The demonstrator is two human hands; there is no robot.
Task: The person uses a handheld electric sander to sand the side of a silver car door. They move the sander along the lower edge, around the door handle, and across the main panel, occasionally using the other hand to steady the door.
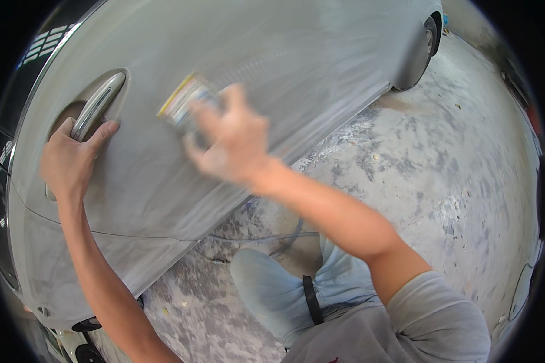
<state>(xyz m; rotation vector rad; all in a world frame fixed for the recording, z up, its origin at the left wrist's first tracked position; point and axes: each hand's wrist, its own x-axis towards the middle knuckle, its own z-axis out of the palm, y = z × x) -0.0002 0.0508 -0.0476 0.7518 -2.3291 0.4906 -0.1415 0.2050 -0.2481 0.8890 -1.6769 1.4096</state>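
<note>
Head view: holds a yellow-edged block point(184, 100) in the right hand point(231, 138), over the dull grey car door point(157, 187) and to the right of the door handle point(103, 98). Could strike the handle or the rim of its recess with the block, most likely through carrying a stroke too far left. Could mark the panel unevenly, or dig a line into it, by tilting the block onto one edge or pressing with the fingertips alone. Could lose the block through holding only its near end. Could tug the door ajar by leaning back on the handle, or snag a foot on the dark hose point(257, 239) when stepping near the trouser leg point(263, 290). Closes the left hand point(71, 160) around the handle, with the thumb on the right side and the fingers on the far left side, partly hidden. Extends the left forearm almost straight up from the lower edge. Bends the right elbow out to the right, with the forearm slanting up and leftward across the floor point(406, 181) to the door. Wraps thumb and fingers about the lower right end of the block; too blurred to tell how firmly, or how flat against the panel.
</note>
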